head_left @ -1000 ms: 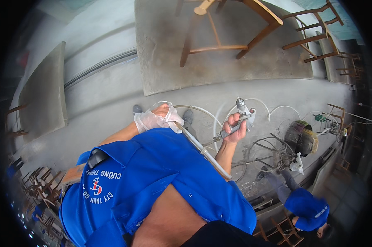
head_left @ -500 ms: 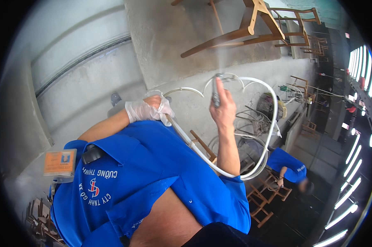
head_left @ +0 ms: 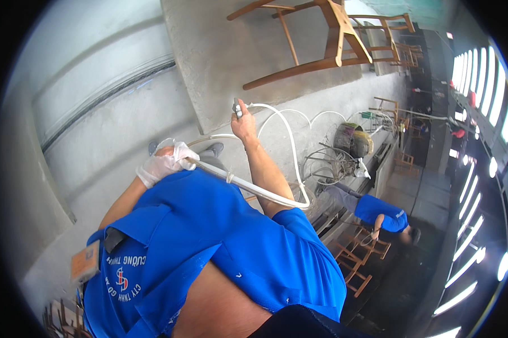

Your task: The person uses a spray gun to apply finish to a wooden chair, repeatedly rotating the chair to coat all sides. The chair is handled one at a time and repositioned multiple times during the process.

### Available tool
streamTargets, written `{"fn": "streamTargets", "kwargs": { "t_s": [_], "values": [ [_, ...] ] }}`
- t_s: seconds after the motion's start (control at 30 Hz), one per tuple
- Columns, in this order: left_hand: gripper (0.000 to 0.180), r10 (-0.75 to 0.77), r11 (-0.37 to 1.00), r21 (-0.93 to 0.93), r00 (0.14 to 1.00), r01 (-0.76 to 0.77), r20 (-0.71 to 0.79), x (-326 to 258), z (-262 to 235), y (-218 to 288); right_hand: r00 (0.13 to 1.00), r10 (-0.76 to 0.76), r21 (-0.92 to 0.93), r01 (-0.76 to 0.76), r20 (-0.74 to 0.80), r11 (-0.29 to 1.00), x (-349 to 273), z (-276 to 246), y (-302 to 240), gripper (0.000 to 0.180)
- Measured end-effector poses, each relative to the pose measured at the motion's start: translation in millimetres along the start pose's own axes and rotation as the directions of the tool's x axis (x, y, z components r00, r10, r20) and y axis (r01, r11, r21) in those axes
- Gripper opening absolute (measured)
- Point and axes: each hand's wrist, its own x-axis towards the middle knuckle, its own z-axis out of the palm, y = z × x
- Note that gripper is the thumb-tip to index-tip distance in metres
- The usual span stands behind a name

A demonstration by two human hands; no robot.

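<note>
A spray gun [head_left: 237,108] is in my bare right hand [head_left: 244,125], its fingers wrapped round the grip. From the gun a white hose [head_left: 289,138] loops round past my right forearm and back across my body. My left hand [head_left: 168,162], in a thin clear plastic glove, is closed round the hose in front of my shirt. Beyond the gun, a wooden chair frame [head_left: 321,65] lies tipped over with its legs stretching to the left. Bare air separates it from both hands.
A grey board [head_left: 209,73] lies beneath the chair frame. To the right, a bucket [head_left: 352,139] stands near coiled hoses [head_left: 327,163] on the floor. A co-worker in blue [head_left: 380,214] bends over another wooden chair frame [head_left: 355,259]. More chairs stand farther off.
My right hand has swung left with the spray gun, and the mist seen at its nozzle no longer shows. My left hand has shifted left and slightly down, still on the hose.
</note>
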Motion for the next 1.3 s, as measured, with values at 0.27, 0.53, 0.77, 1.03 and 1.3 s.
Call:
{"fn": "streamTargets", "kwargs": {
  "t_s": [0.27,0.53,0.77,1.03,1.3],
  "values": [
    [0.020,0.021,0.969,-0.248,0.999,-0.011,0.035,6.3,-21.8,-1.7,0.907,-0.157,-0.207,0.080,-0.390,0.975,-34.7,-90.6,-77.1,0.080],
    [0.025,0.222,0.975,-0.024,0.973,-0.221,0.062,16.9,-26.0,-11.6,0.770,-0.282,-0.310,0.115,-0.572,0.944,-75.0,-162.0,-136.9,0.081],
    [0.027,0.224,0.974,-0.027,0.975,-0.224,0.012,19.5,-17.5,-13.5,0.708,-0.440,-0.325,0.303,-0.552,0.896,-57.0,-175.2,-131.5,0.085],
    [0.027,0.216,0.970,-0.096,0.974,-0.222,-0.065,18.5,-4.1,-23.7,0.765,-0.513,-0.379,0.375,-0.389,0.846,-4.6,-183.6,-132.7,0.085],
    [0.023,-0.133,0.982,-0.151,0.986,0.117,-0.101,-8.2,13.9,-10.4,0.904,-0.427,-0.383,0.394,0.000,0.836,103.1,-107.2,-104.2,0.095]
  ]
}}
